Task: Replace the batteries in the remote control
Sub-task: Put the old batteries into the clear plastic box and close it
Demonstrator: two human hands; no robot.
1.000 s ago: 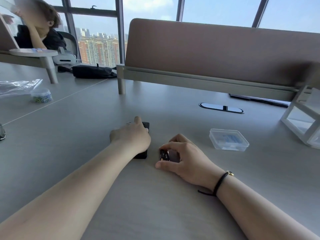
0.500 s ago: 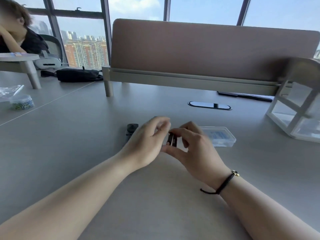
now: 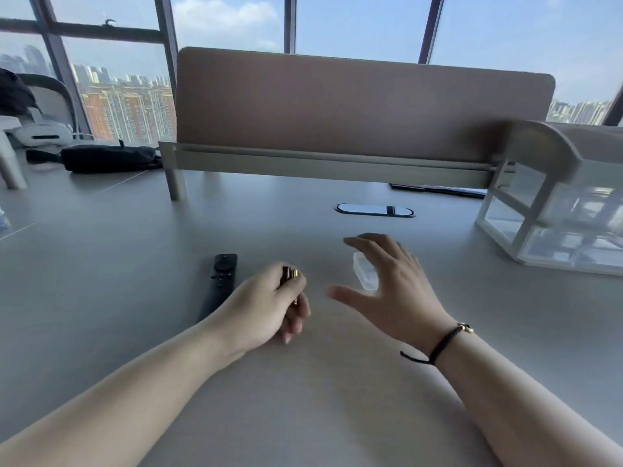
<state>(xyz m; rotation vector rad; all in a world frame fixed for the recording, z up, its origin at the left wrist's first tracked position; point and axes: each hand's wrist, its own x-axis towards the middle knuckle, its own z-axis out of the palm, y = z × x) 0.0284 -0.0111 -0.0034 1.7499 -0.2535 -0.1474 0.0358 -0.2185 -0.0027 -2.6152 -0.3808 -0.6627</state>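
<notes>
A slim black remote control (image 3: 220, 281) lies button side up on the grey desk (image 3: 101, 281), just left of my left hand. My left hand (image 3: 266, 306) grips dark batteries with gold ends (image 3: 290, 275) between curled fingers and thumb. My right hand (image 3: 391, 288) hovers with spread fingers over a small clear plastic box (image 3: 364, 275), most of which is hidden behind the hand; whether the fingers touch it I cannot tell.
A brown divider panel (image 3: 354, 106) on a pale rail crosses the desk's far side. An oval cable port (image 3: 374, 210) sits behind the hands. A white and clear shelf unit (image 3: 556, 210) stands at right. A black bag (image 3: 108, 158) lies far left.
The batteries passed from my right hand to my left. My right hand opened and moved right over the clear box. The remote now lies uncovered.
</notes>
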